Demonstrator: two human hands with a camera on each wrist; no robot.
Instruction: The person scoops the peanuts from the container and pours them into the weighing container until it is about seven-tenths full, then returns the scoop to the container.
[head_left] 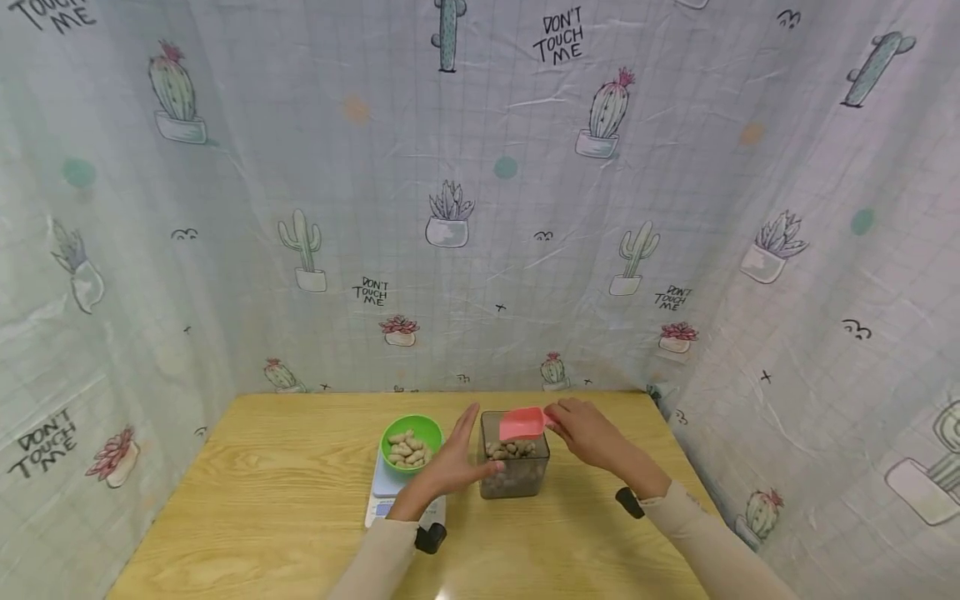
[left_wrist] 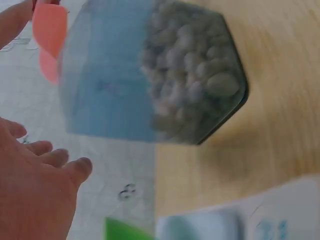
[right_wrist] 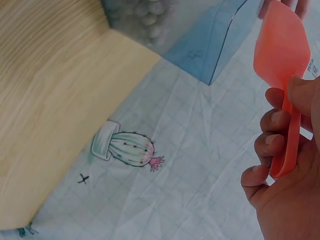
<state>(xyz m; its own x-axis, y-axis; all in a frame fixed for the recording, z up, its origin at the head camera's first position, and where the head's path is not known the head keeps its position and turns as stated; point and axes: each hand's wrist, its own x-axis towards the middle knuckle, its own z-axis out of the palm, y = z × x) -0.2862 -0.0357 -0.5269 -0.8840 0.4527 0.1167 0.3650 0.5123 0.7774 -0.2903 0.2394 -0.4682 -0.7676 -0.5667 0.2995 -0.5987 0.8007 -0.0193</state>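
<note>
The right hand point(head_left: 588, 433), gripping the pink scoop point(head_left: 521, 423), should work low over the peanut bin point(head_left: 525, 481) toward the counter's far edge point(head_left: 330, 395), left hand point(head_left: 453, 464) spread wide alongside.

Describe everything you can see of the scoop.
The scoop is coral pink all over and looks like smooth plastic. It has a broad, curved blade narrowing to a slim handle. The right hand grips that handle, fingers curled round it. In the head view, the blade overlaps the opening of the see-through container, pointing left, with no load visible. Whether it touches the rim is unclear.
</note>
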